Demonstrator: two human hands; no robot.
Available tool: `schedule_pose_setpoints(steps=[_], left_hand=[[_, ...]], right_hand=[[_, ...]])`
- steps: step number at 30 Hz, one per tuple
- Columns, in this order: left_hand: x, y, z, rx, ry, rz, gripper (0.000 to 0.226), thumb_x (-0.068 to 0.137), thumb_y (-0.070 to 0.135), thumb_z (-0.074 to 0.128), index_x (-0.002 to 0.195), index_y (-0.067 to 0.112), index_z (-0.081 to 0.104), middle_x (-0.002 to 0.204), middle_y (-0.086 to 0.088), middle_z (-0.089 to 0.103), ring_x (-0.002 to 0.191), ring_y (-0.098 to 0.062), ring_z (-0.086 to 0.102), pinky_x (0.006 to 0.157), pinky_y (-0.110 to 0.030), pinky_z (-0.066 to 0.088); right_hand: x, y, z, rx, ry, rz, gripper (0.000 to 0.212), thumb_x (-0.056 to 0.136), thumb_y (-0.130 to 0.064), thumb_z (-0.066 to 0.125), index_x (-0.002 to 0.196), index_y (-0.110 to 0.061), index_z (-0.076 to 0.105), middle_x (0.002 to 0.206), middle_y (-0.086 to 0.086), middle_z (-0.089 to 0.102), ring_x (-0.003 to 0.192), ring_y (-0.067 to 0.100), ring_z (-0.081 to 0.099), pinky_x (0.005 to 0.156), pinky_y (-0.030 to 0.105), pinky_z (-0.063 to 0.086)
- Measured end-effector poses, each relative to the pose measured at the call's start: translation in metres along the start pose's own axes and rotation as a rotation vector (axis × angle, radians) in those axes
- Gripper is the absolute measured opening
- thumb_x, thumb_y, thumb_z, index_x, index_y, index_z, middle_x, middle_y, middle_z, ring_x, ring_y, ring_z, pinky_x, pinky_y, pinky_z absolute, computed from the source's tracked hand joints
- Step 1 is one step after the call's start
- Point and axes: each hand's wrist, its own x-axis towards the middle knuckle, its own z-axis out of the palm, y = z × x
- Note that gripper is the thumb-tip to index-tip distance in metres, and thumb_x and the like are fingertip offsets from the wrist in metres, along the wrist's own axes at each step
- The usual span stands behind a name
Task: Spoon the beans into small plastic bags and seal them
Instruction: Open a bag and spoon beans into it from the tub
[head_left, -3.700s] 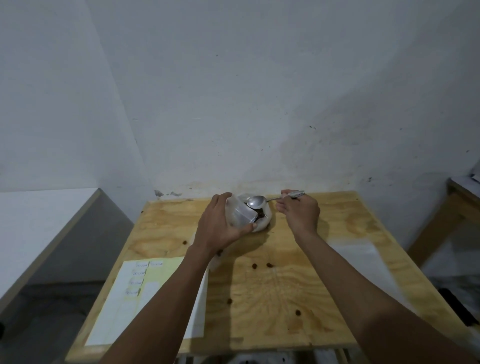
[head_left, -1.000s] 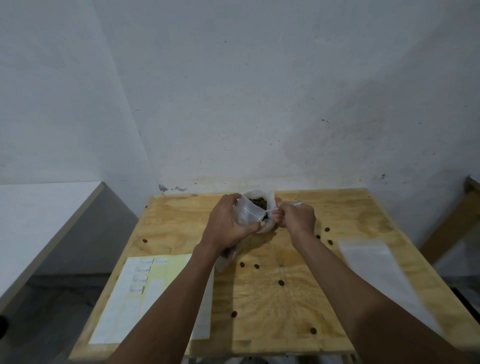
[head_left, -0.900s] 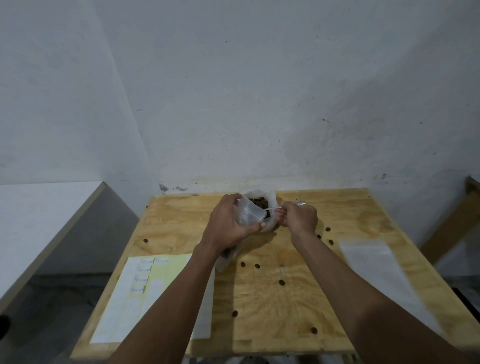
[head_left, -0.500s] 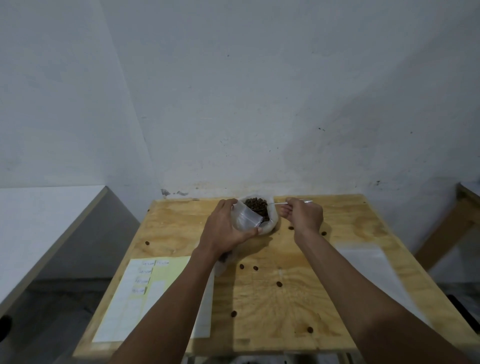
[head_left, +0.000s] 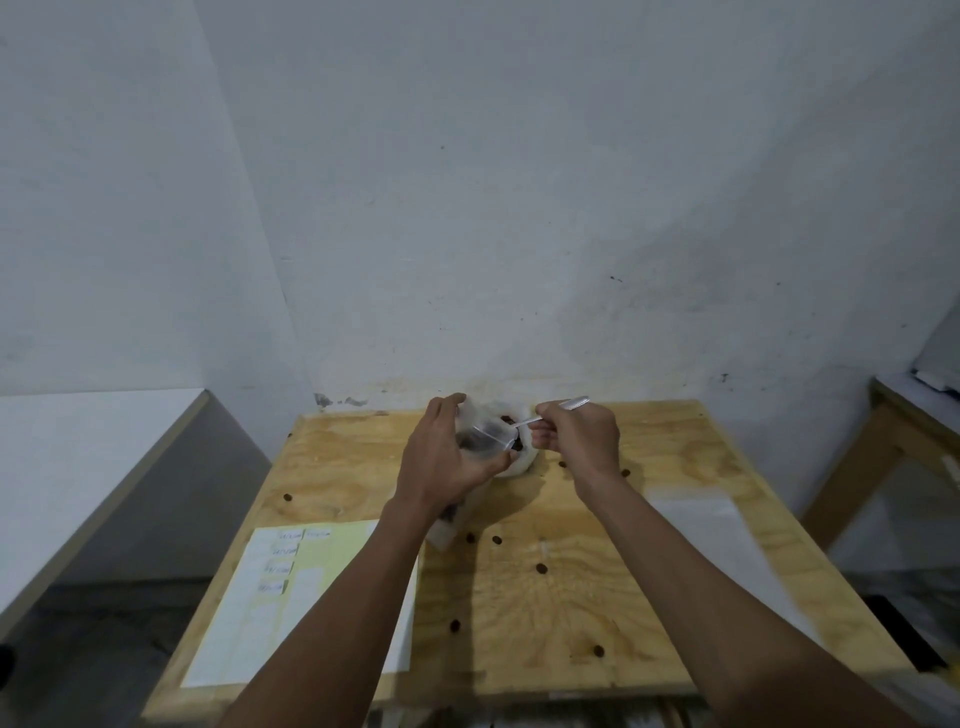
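left hand (head_left: 441, 457) curled, gripping | right hand (head_left: 582, 434) fisted, pinching | both forearms extended

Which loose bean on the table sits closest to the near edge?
The bean right of centre, beside the right forearm. The other loose beans, including one left of it, lie farther back on the table.

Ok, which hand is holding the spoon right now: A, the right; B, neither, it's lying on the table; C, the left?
A: the right hand grips the spoon by its handle over the beans, while the left hand holds the small plastic bag.
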Motion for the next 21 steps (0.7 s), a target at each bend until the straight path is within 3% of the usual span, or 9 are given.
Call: schedule_pose_setpoints(steps=[4,9,15,18,21], left_hand=[[-0.002,0.004,-0.003,-0.007,0.01,0.022,0.105,0.066,0.08,0.066,0.141,0.01,0.047,0.131,-0.001,0.055,0.113,-0.014,0.054,0.083,-0.021,0.041],[-0.001,-0.001,-0.009,-0.009,0.028,0.009,0.098,0.068,0.069,0.077,0.141,0.012,0.047,0.129,0.001,0.054,0.112,-0.014,0.054,0.082,-0.023,0.042],[-0.001,-0.007,-0.011,-0.027,0.039,-0.019,0.103,0.065,0.078,0.068,0.143,0.013,0.045,0.129,0.003,0.052,0.112,-0.01,0.052,0.084,-0.024,0.042],[-0.001,-0.01,-0.011,-0.025,0.042,-0.019,0.1,0.067,0.075,0.07,0.142,0.014,0.045,0.128,0.004,0.052,0.112,-0.01,0.052,0.082,-0.023,0.041],[0.001,-0.011,-0.009,-0.021,0.053,-0.012,0.097,0.069,0.068,0.078,0.142,0.012,0.046,0.129,0.002,0.053,0.113,-0.011,0.052,0.084,-0.021,0.039]], right_hand=[[-0.005,-0.004,0.0,-0.07,-0.069,-0.132,0.01,0.093,-0.01,0.071,0.085,-0.008,0.077,0.074,0.012,0.076,0.068,0.028,0.075,0.076,0.048,0.064],[-0.006,-0.015,-0.005,0.008,-0.044,-0.195,0.007,0.093,-0.01,0.072,0.091,-0.007,0.078,0.076,0.01,0.077,0.07,0.024,0.075,0.075,0.041,0.064],[0.007,-0.007,0.0,0.225,0.233,0.067,0.011,0.091,-0.006,0.071,0.081,-0.009,0.073,0.071,0.011,0.075,0.065,0.024,0.074,0.075,0.042,0.065],[0.011,0.013,0.006,0.158,0.292,0.224,0.024,0.092,-0.006,0.069,0.068,-0.008,0.067,0.064,0.009,0.071,0.061,0.023,0.072,0.077,0.042,0.064],[0.013,0.028,0.014,0.073,0.281,0.299,0.024,0.09,-0.004,0.069,0.067,-0.006,0.065,0.063,0.009,0.069,0.055,0.019,0.068,0.069,0.037,0.063]])
